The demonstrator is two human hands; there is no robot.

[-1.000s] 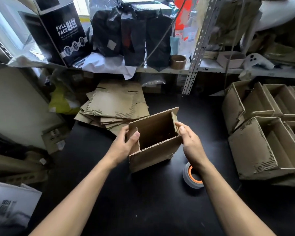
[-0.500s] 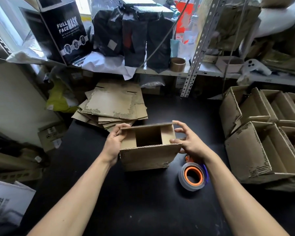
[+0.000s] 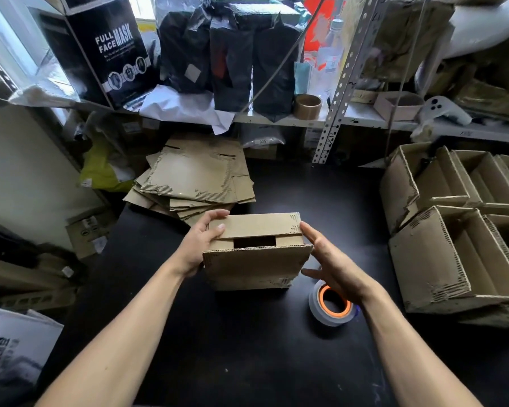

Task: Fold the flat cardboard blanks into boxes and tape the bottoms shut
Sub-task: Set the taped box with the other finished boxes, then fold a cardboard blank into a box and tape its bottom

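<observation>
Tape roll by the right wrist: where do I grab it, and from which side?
The tape roll lies flat on the black table, orange core facing up, just under the right hand. Probably best from straight above: thumb inside the open core, fingers on the outer grey wall, on its near-left side, which is clear. The box stands close at its far left.

A cluttered shelf (image 3: 365, 120) runs across the back above a black table (image 3: 247, 348). On the shelf, from left: a black carton printed "FULL FACE MASK" (image 3: 109, 48), crumpled white paper (image 3: 182, 105), several tall black bags (image 3: 232, 54), a brown tape core (image 3: 307, 106) and a clear bottle (image 3: 331, 54). A perforated metal upright (image 3: 340, 83) rises beside the core. Farther right lies a white handheld controller (image 3: 442, 111). A yellow-green bag (image 3: 103, 168) sits low at left.
</observation>
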